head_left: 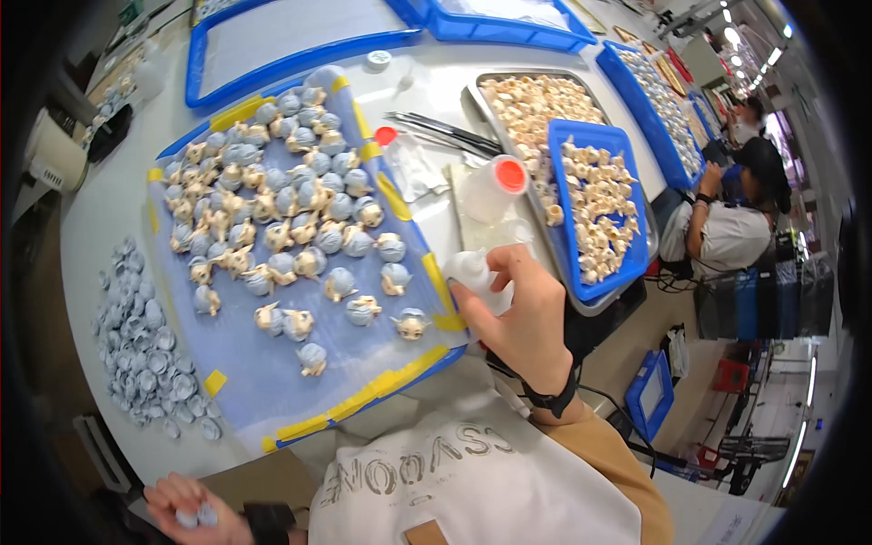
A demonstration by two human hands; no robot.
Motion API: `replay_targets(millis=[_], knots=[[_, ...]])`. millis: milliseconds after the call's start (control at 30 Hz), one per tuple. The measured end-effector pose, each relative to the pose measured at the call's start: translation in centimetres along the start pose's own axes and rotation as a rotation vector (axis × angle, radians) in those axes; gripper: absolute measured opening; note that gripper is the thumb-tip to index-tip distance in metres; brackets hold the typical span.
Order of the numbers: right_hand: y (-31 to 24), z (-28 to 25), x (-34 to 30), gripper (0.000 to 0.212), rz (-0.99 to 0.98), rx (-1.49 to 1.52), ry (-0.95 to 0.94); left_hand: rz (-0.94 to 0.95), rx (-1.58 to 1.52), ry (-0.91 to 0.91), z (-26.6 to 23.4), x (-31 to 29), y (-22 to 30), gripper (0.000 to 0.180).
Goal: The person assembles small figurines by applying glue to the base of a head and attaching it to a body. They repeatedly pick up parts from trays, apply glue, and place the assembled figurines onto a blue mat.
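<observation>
Large dark lettering (427, 463), upside down, across pale apron (490, 510); small dark print (45, 175) on whitish container (60, 143).

Two hands (525, 318), two red caps (510, 175)

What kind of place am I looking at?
Probably a small-parts assembly workshop: a blue tray of small figurine heads, loose blue-grey pieces piled beside it, and another person seated farther off.
</observation>
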State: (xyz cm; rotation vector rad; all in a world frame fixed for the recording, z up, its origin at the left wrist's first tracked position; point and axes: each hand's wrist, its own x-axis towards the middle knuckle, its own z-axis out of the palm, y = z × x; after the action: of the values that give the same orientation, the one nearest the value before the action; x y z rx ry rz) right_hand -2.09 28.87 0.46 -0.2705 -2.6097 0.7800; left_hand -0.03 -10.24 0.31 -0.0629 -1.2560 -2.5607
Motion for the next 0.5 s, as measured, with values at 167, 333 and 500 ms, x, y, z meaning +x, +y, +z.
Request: replay_targets(millis=[167,333,500], knots=[[0.0,0.0,-0.5,0.029,0.116,0.168,-0.024,-0.586,-0.749,-0.096,4.5,2.4,-0.8,0.013],[0.5,1.0,-1.4,0.038,0.048,0.233,0.044,-0.588,-0.913,0.264,6.2,4.2,-2.2,0.012],[4.5,-7.7,-1.7,0.013,0.241,-0.012,0.572,-0.633,-0.905,0.13,7.1,4.2,-2.1,0.017]])
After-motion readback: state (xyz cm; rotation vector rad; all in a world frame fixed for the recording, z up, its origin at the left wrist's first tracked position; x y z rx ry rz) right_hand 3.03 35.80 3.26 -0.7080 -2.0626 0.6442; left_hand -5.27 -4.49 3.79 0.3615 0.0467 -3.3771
